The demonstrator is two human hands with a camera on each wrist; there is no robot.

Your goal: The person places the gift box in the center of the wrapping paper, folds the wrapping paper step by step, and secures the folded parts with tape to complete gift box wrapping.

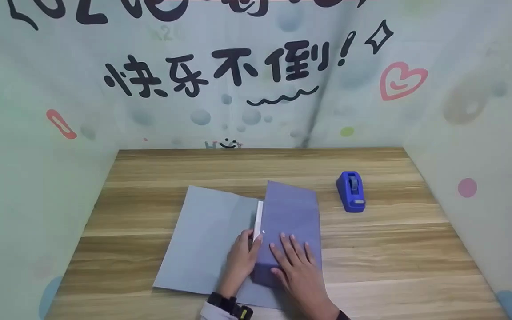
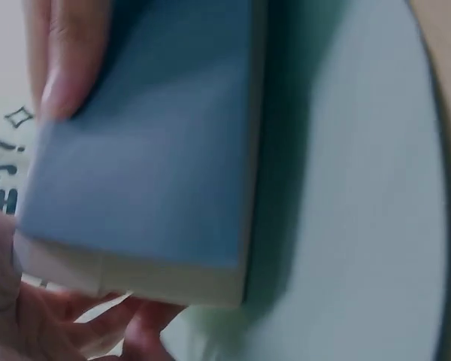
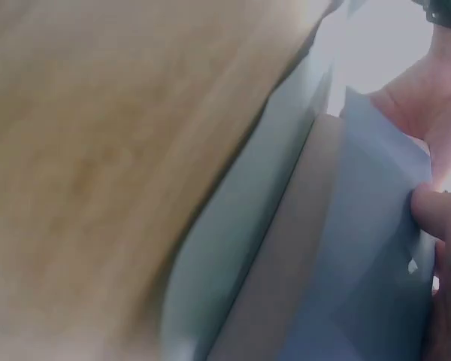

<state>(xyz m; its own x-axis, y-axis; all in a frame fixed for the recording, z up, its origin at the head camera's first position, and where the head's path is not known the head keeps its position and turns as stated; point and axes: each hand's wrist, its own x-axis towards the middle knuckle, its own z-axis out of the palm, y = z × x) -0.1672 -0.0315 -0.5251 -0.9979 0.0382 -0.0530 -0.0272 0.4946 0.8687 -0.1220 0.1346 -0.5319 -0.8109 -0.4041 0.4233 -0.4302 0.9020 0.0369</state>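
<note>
A large light blue-grey paper sheet (image 1: pixel 202 235) lies on the table, its right part folded over a flat white box as a bluish-purple flap (image 1: pixel 290 209). Along the flap's left edge a strip of the box (image 1: pixel 258 215) shows; the left wrist view shows one bare pale end of the box (image 2: pixel 173 284). My left hand (image 1: pixel 240 258) grips the box's left side, thumb near the flap's edge and fingers partly hidden. Spread out flat, my right hand (image 1: pixel 299 269) presses on the flap's lower half. Most of the box is hidden under the paper.
A blue tape dispenser (image 1: pixel 351 192) stands at the back right of the wooden table (image 1: pixel 398 249). Printed cloth walls (image 1: pixel 256 124) enclose the table at the back and both sides. A dark wrist strap (image 1: pixel 227 303) sits on the left wrist.
</note>
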